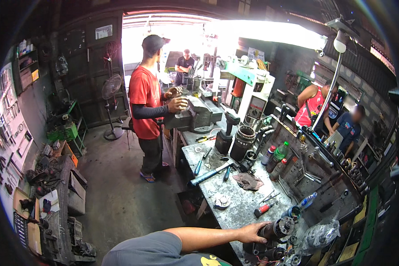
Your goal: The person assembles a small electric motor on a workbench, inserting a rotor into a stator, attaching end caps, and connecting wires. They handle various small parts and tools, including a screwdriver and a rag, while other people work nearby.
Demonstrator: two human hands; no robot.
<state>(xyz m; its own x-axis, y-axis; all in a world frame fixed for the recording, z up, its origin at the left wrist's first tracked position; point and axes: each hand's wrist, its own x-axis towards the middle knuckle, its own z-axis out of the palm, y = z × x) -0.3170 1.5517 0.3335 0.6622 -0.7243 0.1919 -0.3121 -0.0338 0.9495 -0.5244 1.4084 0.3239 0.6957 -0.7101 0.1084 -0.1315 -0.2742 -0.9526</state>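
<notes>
My left arm reaches across from the lower edge to the near end of the metal workbench (pixel 222 215). There my left hand (pixel 254 232) is closed round the side of a dark cylindrical motor part (pixel 277 229), with the thumb along its near side. More motor parts and a thin red wire lie just below it. Beside it on the right is a clear plastic bag (pixel 321 235) with something round inside. A red and black hand tool (pixel 264 209) and a blue-rimmed round container (pixel 293 212) sit just beyond. My right hand is out of the picture.
Farther up the bench are a hammer (pixel 212 172), a rag (pixel 248 181), a round metal part (pixel 222 201), bottles (pixel 280 151) and a large dark cylinder (pixel 244 142). A person in red (pixel 146 99) stands by the vise (pixel 198 114). Other people are beyond the tool panel and outside.
</notes>
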